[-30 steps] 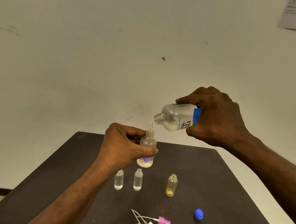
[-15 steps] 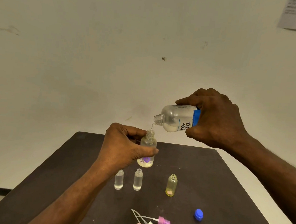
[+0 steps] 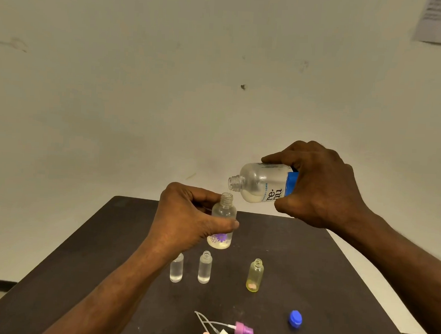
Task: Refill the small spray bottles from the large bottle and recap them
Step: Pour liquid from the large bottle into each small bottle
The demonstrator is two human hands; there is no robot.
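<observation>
Bottle, large, gripped tilted in right hand, mouth just above flowered bottle clasped upright by left hand over worktop, catching liquid; three uncapped bottles wait nearer.

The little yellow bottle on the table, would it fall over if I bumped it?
Probably yes. The yellow bottle stands tall and narrow, so it likely tips easily. It looks nearly empty, so probably light. Its neck is open, so contents might spill.
</observation>
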